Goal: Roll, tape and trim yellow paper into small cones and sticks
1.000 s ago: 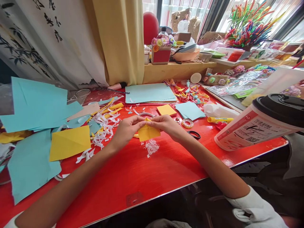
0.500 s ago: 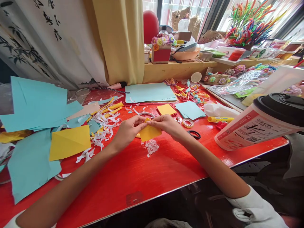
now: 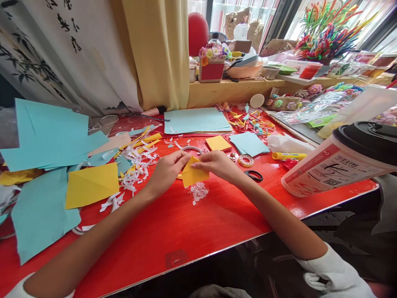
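Note:
A small yellow sheet of paper (image 3: 195, 176) is held up over the red table between my two hands, its top edge partly folded to a point. My left hand (image 3: 170, 169) pinches its upper left side. My right hand (image 3: 218, 164) grips the upper right side, thumb on the front face. Just below the paper lies a little heap of white paper scraps (image 3: 199, 193). Behind it rests a white ring (image 3: 191, 149). Black scissor handles (image 3: 253, 176) and a tape roll (image 3: 246, 160) sit right of my right hand.
Blue paper sheets (image 3: 51, 136) and a larger yellow sheet (image 3: 92, 185) cover the left. Farther back are yellow squares (image 3: 218, 143), light blue squares (image 3: 249, 143) and a stack of blue sheets (image 3: 198, 121). A yellow glue stick (image 3: 288, 156) and a large lidded cup (image 3: 335, 163) stand at right.
The top of the yellow paper now shows a clearer peak between my hands. My right thumb lies on its front, and the fingers have shifted slightly; both hands still hold it.

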### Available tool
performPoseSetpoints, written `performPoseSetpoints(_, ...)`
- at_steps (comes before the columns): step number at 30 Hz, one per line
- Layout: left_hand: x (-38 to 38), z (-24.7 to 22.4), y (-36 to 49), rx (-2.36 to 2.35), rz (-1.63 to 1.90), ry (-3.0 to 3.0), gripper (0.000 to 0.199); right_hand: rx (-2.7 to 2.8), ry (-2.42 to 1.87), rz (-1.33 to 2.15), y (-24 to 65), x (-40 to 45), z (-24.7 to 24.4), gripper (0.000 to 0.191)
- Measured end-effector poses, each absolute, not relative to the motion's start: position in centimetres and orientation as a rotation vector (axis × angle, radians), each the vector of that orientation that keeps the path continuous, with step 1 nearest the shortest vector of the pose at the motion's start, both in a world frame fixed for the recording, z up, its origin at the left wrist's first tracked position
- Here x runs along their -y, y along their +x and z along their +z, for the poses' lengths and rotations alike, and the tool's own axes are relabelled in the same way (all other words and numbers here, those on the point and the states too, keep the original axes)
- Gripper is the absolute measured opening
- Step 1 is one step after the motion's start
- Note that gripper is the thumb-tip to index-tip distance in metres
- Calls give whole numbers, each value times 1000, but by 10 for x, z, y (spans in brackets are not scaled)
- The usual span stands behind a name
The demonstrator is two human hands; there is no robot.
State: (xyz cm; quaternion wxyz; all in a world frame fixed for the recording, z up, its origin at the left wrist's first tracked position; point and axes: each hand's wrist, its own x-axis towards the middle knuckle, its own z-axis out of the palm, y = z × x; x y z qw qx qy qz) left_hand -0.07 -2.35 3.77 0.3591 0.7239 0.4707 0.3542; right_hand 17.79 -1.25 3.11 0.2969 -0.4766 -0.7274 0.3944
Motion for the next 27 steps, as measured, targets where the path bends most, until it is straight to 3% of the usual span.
performPoseSetpoints(27,21,38,-2,-1262,906,1892,32,1969,-1130,1128,177,16,34,42)
